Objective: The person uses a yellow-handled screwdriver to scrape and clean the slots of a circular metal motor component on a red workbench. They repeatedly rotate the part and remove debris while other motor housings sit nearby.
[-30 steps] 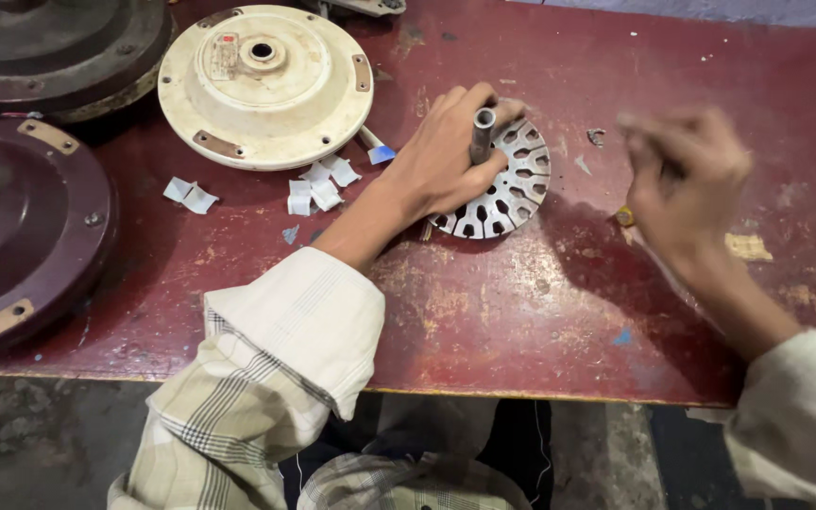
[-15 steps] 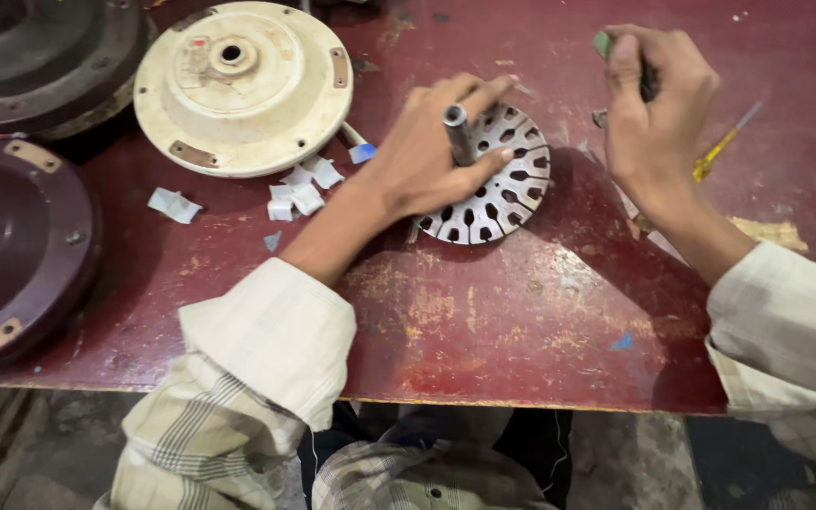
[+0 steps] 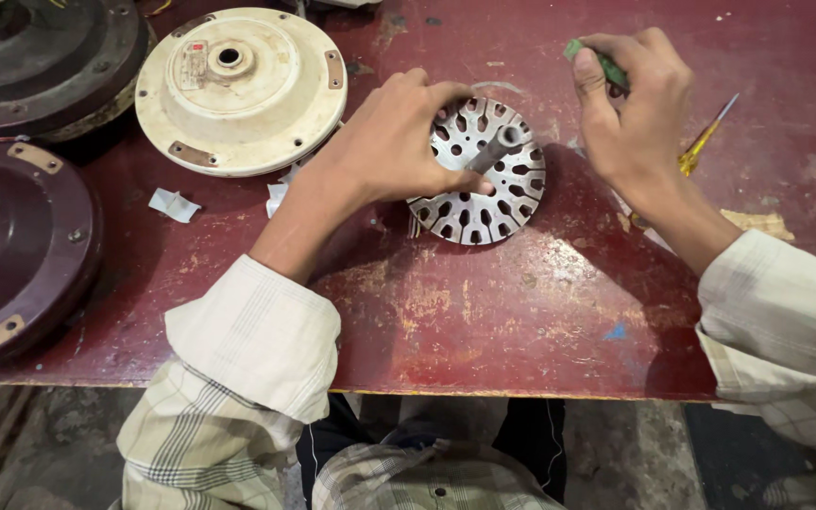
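Head view: the left hand (image 3: 399, 142) is closed around the slotted metal stator core (image 3: 480, 175), thumb against its grey centre shaft (image 3: 493, 151), the core lying flat on the red worktop (image 3: 484, 302) directly beneath that hand. The right hand (image 3: 637, 109), just right of the core, grips a green-handled tool (image 3: 599, 61); a cream round cover (image 3: 238, 90) sits left of the left hand, paper scraps (image 3: 174, 204) nearby.

The person wears a light checked shirt with long sleeves (image 3: 247, 349) and dark trousers (image 3: 531, 434); both hands (image 3: 399, 142) are bare.
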